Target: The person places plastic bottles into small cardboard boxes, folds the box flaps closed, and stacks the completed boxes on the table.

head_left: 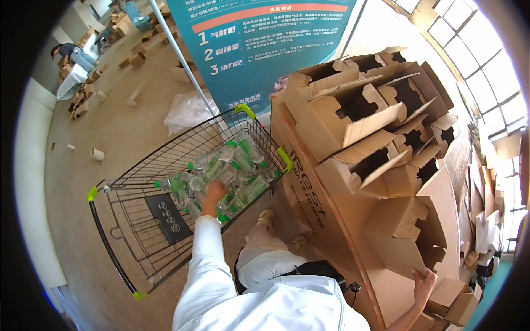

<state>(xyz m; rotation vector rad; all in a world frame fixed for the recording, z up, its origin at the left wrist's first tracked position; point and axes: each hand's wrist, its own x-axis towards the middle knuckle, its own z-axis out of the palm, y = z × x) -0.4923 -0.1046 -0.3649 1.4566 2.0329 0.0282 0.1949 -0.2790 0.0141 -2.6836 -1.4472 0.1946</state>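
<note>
My left hand (217,191) reaches over the side of a black wire shopping cart (132,174) with lime-green corners. It is down among clear plastic bottles (249,190) with green caps and labels, lying in a loose heap. Its fingers are hidden, so whether it grips a bottle does not show. Off to the right, my right hand (424,282) is closed on the lower edge of an open brown cardboard box (395,234). That box stands tilted on a large cardboard surface (353,243), its cut-out opening facing right.
Several open cardboard boxes (359,116) with raised flaps crowd the far part of the big carton. A teal banner (265,49) on metal poles stands behind the cart, near clear plastic sheeting (190,113). More boxes (455,300) lie lower right. Another person (77,55) bends far left.
</note>
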